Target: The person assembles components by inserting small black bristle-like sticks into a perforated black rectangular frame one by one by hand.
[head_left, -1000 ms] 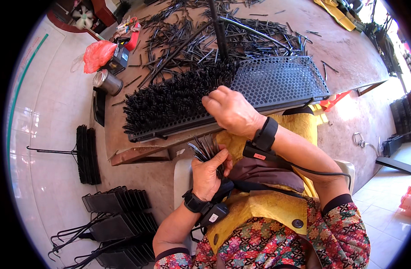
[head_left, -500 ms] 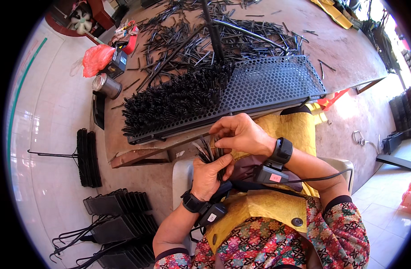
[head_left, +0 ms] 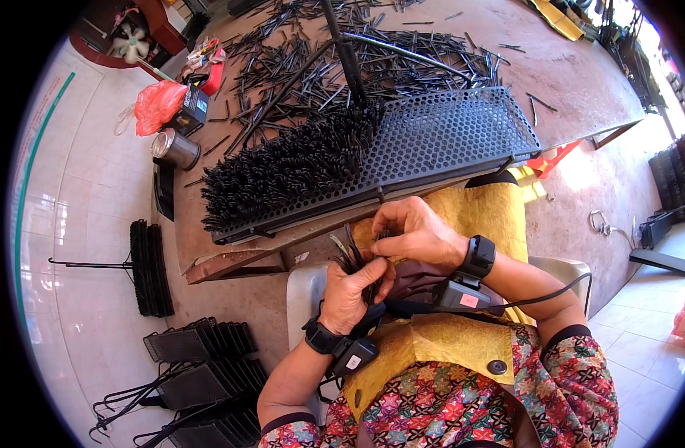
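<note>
My left hand [head_left: 348,296] is closed round a bundle of thin black strips [head_left: 348,254], whose ends stick up past the thumb. Right above it, my right hand [head_left: 419,236] pinches with thumb and fingers at the top of the bundle; what lies between its fingertips is mostly hidden. Just beyond both hands, a long black perforated panel [head_left: 454,131] rests tilted along the table's near edge. Dense black bristle tufts [head_left: 290,168] fill its left part, while the holes on the right part are bare. A black rod [head_left: 344,56] rises behind the panel.
Loose black strips [head_left: 305,82] lie strewn over the table [head_left: 581,89]. A metal can [head_left: 176,148], a dark box [head_left: 191,108] and a red plastic bag [head_left: 160,107] stand at its left edge. Black perforated panels with hooked rods [head_left: 200,373] are stacked on the floor at lower left.
My right hand has shifted slightly right and down, its fingers drawn closer together over the bundle. The left hand keeps its hold with little movement. The view has shifted slightly.
</note>
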